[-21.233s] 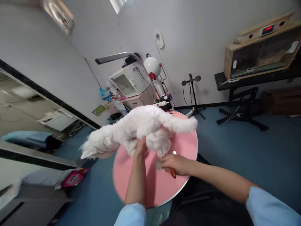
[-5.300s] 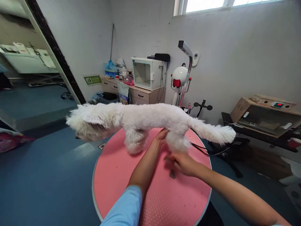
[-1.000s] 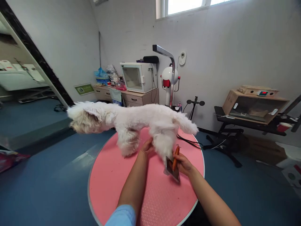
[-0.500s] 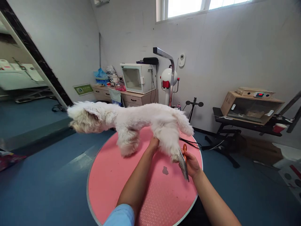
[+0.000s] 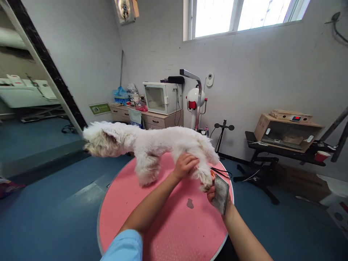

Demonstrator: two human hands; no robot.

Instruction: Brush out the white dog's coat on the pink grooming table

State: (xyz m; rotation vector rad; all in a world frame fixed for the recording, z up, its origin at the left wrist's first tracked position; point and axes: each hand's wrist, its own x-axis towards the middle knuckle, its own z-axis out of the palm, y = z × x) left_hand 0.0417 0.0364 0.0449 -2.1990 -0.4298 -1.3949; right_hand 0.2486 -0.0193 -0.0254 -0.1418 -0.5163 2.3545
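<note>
A white fluffy dog [image 5: 163, 139] stands side-on on a round pink table [image 5: 130, 221], its head toward the left. My left hand [image 5: 186, 165] is on the dog's near hind leg, its fingers curled over the thigh fur. Close to that leg's paw, my right hand [image 5: 212, 195] grips a slicker brush [image 5: 220, 194] by its orange handle. The brush's flat pad faces me, with pale fur in its bristles. The pad hides part of my right hand. Whether the brush touches the paw, I cannot tell.
Behind the dog rises a metal grooming arm [image 5: 199, 98]; a black lead [image 5: 221, 172] lies at the table's right edge. A white glass-fronted cabinet [image 5: 174, 103] sits on drawers [image 5: 154, 119]. At right, a wooden box [image 5: 288, 132] and a red cup [image 5: 322, 156] rest on a black table.
My left hand has moved up from behind the hind leg onto the outer thigh. My right hand has lowered slightly and turned the brush so its pad faces me. The view has tilted up.
</note>
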